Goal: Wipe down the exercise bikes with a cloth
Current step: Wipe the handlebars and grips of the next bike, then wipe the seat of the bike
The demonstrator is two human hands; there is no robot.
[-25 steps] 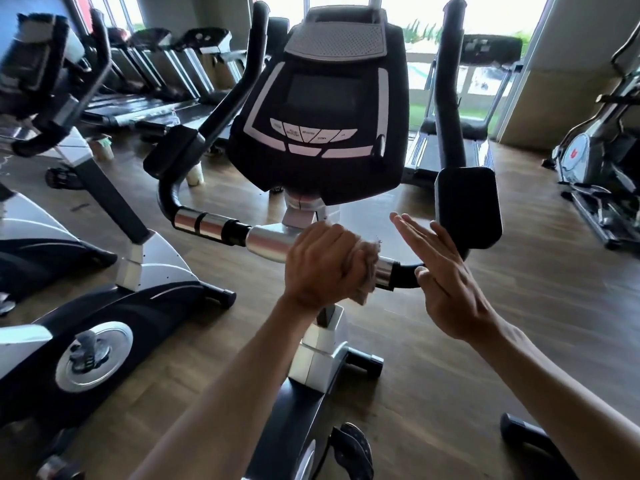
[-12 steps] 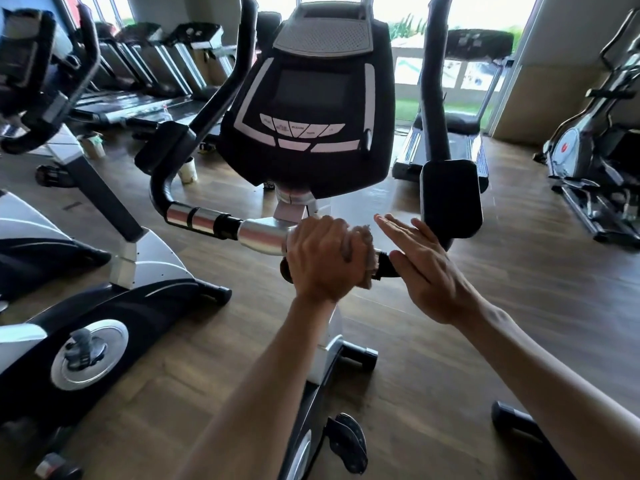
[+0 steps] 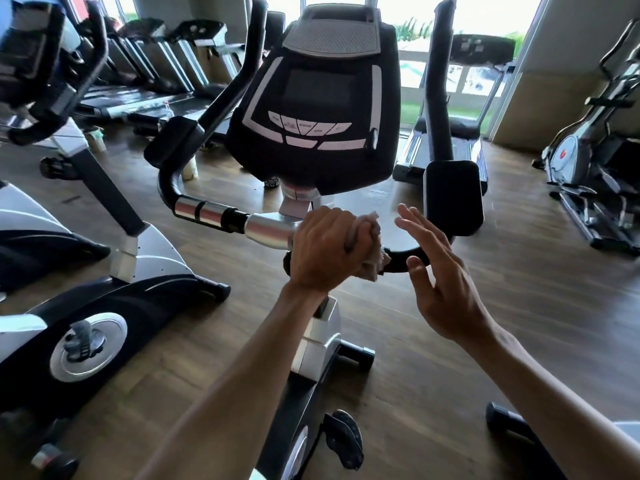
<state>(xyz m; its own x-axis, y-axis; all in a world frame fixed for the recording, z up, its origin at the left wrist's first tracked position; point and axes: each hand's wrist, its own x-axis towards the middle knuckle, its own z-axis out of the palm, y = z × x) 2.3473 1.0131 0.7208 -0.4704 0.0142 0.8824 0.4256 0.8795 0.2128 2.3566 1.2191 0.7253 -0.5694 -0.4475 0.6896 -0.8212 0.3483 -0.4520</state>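
An exercise bike stands in front of me, with a black console [image 3: 318, 109] and a chrome and black handlebar [image 3: 221, 216] below it. My left hand [image 3: 325, 251] grips a crumpled pale cloth [image 3: 372, 258] wrapped round the handlebar just under the console. Its fingers curl over the bar and hide most of the cloth. My right hand [image 3: 440, 282] hovers beside the bar's right curve with straight, spread fingers and holds nothing. Black arm pads [image 3: 453, 195] rise at both ends of the handlebar.
A second exercise bike [image 3: 83, 306] stands close on the left. Treadmills [image 3: 149, 98] line the back left wall, another treadmill [image 3: 446, 147] sits by the window, and an elliptical machine [image 3: 595, 157] stands at the right. Wooden floor [image 3: 519, 306] lies between the machines.
My left hand has slid the cloth slightly along the handlebar. My right hand has drawn a little away from the bar, its fingers still straight.
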